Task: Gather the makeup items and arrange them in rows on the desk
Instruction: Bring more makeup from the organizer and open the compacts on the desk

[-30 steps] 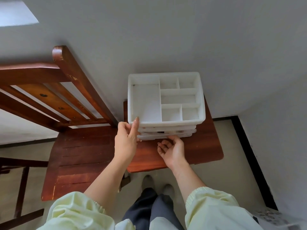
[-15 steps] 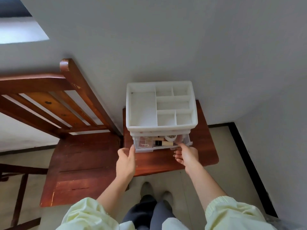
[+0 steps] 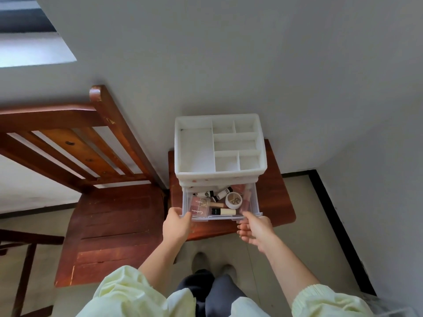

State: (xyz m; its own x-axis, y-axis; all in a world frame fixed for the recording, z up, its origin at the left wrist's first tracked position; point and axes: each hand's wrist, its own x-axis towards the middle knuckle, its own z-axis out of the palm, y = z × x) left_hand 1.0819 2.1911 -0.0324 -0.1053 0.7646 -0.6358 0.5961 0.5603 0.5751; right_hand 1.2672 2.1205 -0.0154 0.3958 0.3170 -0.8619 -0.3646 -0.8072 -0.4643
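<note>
Head view: left hand [image 3: 177, 225], right hand [image 3: 255, 229] grip clear drawer [image 3: 219, 217] (plastic).

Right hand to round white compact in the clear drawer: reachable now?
Probably yes: the clear plastic drawer is open, the round white compact lies uncovered, and right hand grips the front nearby.

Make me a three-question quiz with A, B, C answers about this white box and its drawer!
1. Where does the white organiser stand? A chair seat; B floor; C small wooden table.
2. How many compartments has its top tray? A six; B three; C nine.
3. The clear drawer is: A shut; B open; C missing.
Answers: 1 C, the table shows beneath it. 2 A, one large, one wide, four small. 3 B, left hand and right hand hold its front, makeup showing inside.
</note>
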